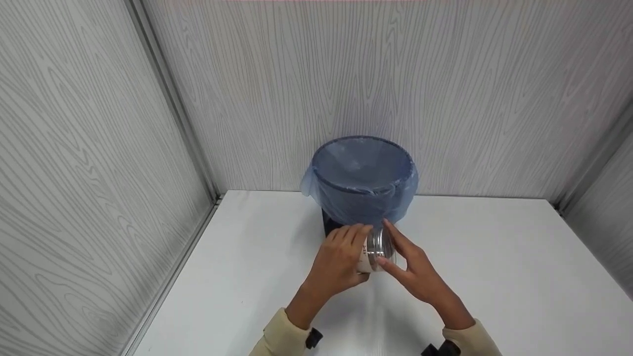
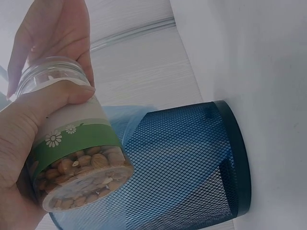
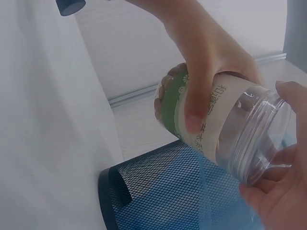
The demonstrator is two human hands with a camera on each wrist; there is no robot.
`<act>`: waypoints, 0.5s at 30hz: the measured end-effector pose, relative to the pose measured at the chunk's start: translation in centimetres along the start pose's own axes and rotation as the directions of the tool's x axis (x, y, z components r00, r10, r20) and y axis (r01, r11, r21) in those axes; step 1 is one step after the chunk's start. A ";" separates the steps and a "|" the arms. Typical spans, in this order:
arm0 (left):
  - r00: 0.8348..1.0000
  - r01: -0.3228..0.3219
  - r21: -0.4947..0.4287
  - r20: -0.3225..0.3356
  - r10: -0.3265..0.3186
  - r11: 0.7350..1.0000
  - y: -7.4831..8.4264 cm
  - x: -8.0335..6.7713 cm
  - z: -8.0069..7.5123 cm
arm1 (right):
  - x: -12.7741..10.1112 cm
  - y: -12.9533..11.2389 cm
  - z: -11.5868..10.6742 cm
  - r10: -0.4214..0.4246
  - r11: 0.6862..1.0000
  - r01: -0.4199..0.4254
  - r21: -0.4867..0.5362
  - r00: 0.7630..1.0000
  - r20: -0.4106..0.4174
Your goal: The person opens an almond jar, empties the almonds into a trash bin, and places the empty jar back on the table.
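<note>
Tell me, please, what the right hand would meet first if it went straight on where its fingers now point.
Most likely the jar, whose neck end the right hand holds between thumb and fingers. Beyond it, the left hand seems next, though depth is hard to judge.

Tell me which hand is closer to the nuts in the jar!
Left. The left hand wraps around the jar near the nuts; the right hand is farther away, at the jar's opposite end.

On the white bench [image 1: 222, 277], toward its back, a mesh bin [image 2: 184, 163] stands upright, lined with a blue bag [image 1: 363, 203].
</note>
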State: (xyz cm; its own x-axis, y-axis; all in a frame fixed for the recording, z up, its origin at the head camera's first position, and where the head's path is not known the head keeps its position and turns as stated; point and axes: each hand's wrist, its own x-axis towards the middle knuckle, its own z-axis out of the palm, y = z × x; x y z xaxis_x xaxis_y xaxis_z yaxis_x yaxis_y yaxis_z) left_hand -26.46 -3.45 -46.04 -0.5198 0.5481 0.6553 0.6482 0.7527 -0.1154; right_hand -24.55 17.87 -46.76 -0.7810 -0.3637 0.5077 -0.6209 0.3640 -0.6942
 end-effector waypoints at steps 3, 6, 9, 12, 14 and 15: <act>1.000 0.002 -0.006 0.001 -0.002 1.000 0.0 0.0 0.0 | 0.0 0.1 0.0 -0.007 1.000 0.007 0.003 1.000 0.002; 1.000 0.002 -0.006 0.003 -0.002 1.000 0.1 0.0 0.0 | 0.0 0.1 -0.1 -0.010 1.000 0.010 0.010 1.000 0.003; 1.000 0.002 -0.002 0.002 -0.002 1.000 0.1 0.0 0.0 | 0.0 0.0 -0.2 -0.013 1.000 0.013 0.010 1.000 0.007; 1.000 0.002 0.002 -0.001 -0.002 1.000 0.1 0.0 0.0 | 0.0 -0.1 -0.3 -0.019 1.000 0.019 0.009 1.000 0.006; 1.000 -0.001 0.002 -0.008 0.001 1.000 0.1 0.0 0.1 | 0.0 -0.1 -0.3 -0.029 1.000 0.029 0.011 1.000 0.003; 1.000 -0.003 0.002 -0.010 0.003 1.000 0.1 0.0 0.1 | 0.0 -0.1 -0.3 -0.037 0.999 0.037 0.013 0.999 0.000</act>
State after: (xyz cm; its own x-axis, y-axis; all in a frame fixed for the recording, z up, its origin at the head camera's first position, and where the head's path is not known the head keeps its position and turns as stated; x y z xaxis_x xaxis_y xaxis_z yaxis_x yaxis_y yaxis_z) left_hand -26.46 -3.37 -46.14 -0.5127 0.5465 0.6621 0.6482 0.7521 -0.1189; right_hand -24.49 18.12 -46.54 -0.7577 -0.3772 0.5325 -0.6481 0.3397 -0.6816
